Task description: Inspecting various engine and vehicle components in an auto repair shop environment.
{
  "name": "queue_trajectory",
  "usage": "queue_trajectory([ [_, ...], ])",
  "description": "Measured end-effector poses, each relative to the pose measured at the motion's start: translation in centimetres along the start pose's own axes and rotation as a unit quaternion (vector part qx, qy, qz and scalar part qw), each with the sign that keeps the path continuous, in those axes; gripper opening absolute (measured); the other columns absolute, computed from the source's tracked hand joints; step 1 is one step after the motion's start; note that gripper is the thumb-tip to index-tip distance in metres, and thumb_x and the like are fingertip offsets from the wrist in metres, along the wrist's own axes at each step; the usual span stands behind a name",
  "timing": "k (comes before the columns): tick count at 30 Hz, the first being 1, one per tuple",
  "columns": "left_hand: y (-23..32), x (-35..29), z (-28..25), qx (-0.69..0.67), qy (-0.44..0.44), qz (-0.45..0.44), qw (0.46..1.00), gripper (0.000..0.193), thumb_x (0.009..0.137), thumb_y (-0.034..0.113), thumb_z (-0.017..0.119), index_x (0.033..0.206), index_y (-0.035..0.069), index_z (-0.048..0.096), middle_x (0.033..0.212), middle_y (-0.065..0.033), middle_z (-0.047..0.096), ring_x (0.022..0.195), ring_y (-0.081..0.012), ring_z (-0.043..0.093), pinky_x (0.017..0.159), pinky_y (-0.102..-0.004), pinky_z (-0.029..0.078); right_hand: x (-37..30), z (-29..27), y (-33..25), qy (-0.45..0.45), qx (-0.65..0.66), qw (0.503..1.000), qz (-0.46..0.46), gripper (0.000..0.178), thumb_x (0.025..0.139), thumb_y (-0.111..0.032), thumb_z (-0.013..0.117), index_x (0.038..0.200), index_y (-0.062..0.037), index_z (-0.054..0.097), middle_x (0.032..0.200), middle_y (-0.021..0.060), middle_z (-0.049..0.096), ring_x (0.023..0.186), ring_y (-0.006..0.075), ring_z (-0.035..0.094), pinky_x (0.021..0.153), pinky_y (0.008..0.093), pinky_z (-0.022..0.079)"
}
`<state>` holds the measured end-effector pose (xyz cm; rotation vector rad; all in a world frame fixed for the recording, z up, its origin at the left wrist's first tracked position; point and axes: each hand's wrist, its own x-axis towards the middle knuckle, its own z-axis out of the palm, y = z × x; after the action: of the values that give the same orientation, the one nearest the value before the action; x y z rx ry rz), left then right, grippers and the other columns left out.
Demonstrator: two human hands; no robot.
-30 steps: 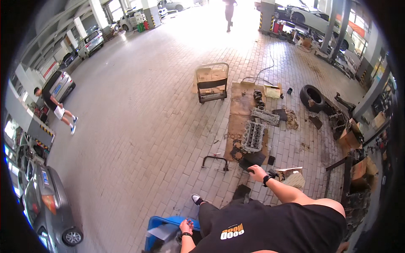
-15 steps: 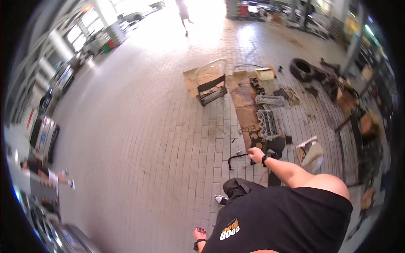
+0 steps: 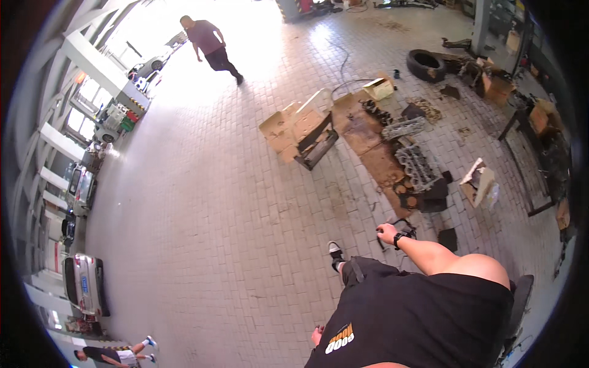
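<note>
My right hand [image 3: 386, 233], with a dark watch on the wrist, is closed round a black C-shaped clamp [image 3: 380, 243]. The clamp hangs beside my right leg above the brick floor; part of it is hidden behind the hand. At the lower edge, my left hand [image 3: 318, 335] shows only in part beside my shirt, and its fingers are too small and covered to read. Ahead of the right hand, metal engine cylinder heads [image 3: 418, 167] lie on a stained cardboard sheet [image 3: 373, 158]. Round gasket-like parts [image 3: 405, 193] rest near them.
A folding hand truck [image 3: 317, 138] stands by flattened cardboard [image 3: 279, 132]. A tyre [image 3: 426, 65], an open carton [image 3: 478, 182] and a metal frame [image 3: 518, 144] lie to the right. One person [image 3: 208, 46] walks at the far left; another person [image 3: 113, 356] is near parked cars [image 3: 86, 285].
My view has turned and moved, and the floor things sit farther right. The clamp has swung with my right hand. The far person has come nearer. My left hand is now more hidden.
</note>
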<state>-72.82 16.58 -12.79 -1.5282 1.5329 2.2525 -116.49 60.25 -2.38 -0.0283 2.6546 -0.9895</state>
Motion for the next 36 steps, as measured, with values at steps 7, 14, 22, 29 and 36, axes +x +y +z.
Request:
queue_trajectory([
  [7,24.0,9.8,0.8,0.288,0.008,-0.007,0.957,0.027,0.092,0.027,0.047,0.099,0.004,0.059,0.089,-0.008,0.062,0.079,-0.0229,0.06,0.062,-0.0335,0.046,14.7,5.1,-11.1,0.033,0.038,0.999,-0.01,0.032,0.08,-0.023,0.062,0.108,-0.0083,0.069,0.105,0.0169,0.068,0.104,0.0333,0.061,0.093,0.0425,0.049],
  [14,44.4,24.7,10.5,0.025,-0.001,-0.069,0.997,0.03,0.094,0.027,0.054,0.119,0.009,0.055,0.104,-0.01,0.064,0.089,-0.0224,0.062,0.064,-0.0316,0.049,26.8,4.4,-23.7,0.073,0.092,0.992,-0.052,0.034,0.083,-0.024,0.062,0.111,-0.0056,0.066,0.109,0.0176,0.066,0.107,0.0335,0.06,0.094,0.041,0.047],
  [22,60.3,45.6,28.6,0.291,-0.286,0.119,0.905,0.027,0.096,0.022,0.056,0.109,-0.001,0.064,0.086,-0.0058,0.069,0.071,-0.0103,0.06,0.062,-0.0243,0.048,34.2,8.7,-24.8,0.095,0.077,0.982,0.141,0.034,0.079,-0.022,0.062,0.106,-0.0035,0.068,0.104,0.0179,0.069,0.101,0.0336,0.064,0.089,0.041,0.051],
  [29,73.2,58.7,36.3,0.318,-0.335,0.042,0.886,0.03,0.094,0.024,0.057,0.108,0.0,0.068,0.08,-0.0052,0.068,0.066,-0.0096,0.06,0.055,-0.0253,0.047,37.7,9.9,-30.0,0.139,0.102,0.922,0.348,0.032,0.08,-0.019,0.065,0.107,-0.0023,0.068,0.098,0.0166,0.07,0.091,0.0261,0.067,0.081,0.035,0.051],
  [36,82.8,74.3,34.6,0.258,-0.238,-0.088,0.932,0.018,0.092,0.027,0.059,0.095,0.009,0.059,0.071,-0.0014,0.058,0.062,-0.0151,0.055,0.052,-0.0303,0.045,49.1,16.4,-33.6,0.255,0.217,0.85,0.406,0.027,0.081,-0.019,0.062,0.099,0.0003,0.066,0.093,0.0179,0.07,0.084,0.0302,0.065,0.075,0.0406,0.051],
])
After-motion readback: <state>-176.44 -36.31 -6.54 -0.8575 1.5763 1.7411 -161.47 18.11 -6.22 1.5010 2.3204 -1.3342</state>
